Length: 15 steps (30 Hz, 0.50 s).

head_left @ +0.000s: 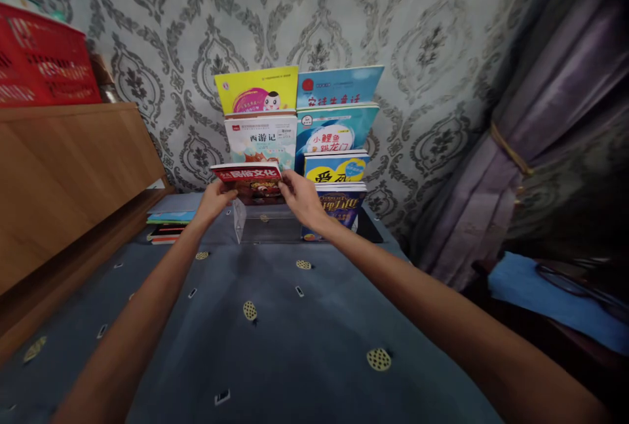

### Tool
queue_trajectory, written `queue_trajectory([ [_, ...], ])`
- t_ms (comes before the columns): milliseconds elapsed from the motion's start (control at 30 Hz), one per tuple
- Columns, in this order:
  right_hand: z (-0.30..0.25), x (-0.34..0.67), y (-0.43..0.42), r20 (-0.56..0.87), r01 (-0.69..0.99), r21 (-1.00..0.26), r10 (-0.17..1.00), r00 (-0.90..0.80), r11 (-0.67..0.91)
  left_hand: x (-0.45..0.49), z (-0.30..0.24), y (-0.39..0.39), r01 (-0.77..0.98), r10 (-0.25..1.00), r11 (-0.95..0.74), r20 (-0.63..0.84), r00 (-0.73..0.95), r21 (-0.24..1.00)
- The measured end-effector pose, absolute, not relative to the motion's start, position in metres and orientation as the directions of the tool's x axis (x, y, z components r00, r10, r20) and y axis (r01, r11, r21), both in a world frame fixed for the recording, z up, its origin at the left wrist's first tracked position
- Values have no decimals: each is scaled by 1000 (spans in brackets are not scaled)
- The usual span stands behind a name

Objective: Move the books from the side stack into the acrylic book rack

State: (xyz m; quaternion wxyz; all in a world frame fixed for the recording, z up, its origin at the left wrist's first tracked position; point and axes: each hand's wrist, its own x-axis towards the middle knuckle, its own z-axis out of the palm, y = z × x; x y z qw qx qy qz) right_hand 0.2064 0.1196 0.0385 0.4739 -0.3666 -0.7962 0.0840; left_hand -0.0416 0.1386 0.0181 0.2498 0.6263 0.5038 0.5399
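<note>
Between my two hands is a red book [253,185] with white Chinese lettering, tilted so that its top edge faces me. My left hand [215,201] grips its left side, and my right hand [301,198] grips its right side. It is just above the front tier of a clear stepped book stand [265,229]. Behind it in the stand are a white book [260,137] and a yellow book [255,90]. To the right, a dark blue book [339,204], a yellow-and-blue book [337,168], a teal book [339,126] and a blue book [344,83] rise in tiers.
A dark blue cloth with pineapple prints [275,345] covers the surface. Several flat books [170,224] lie stacked left of the stand, beside a wooden panel [73,175] with a red basket [44,57] on top. Glasses [565,278] rest on blue cloth at right, near a curtain [491,194].
</note>
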Motion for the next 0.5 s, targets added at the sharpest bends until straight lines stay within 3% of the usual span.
queue_trajectory([
  [267,51,197,134,556,736,-373,771,-309,564,-47,12,150,444,884,-368,455,-106,817],
  [500,59,189,132,483,802,-365,832,-271,473,-54,17,156,693,832,-377,553,-37,614],
])
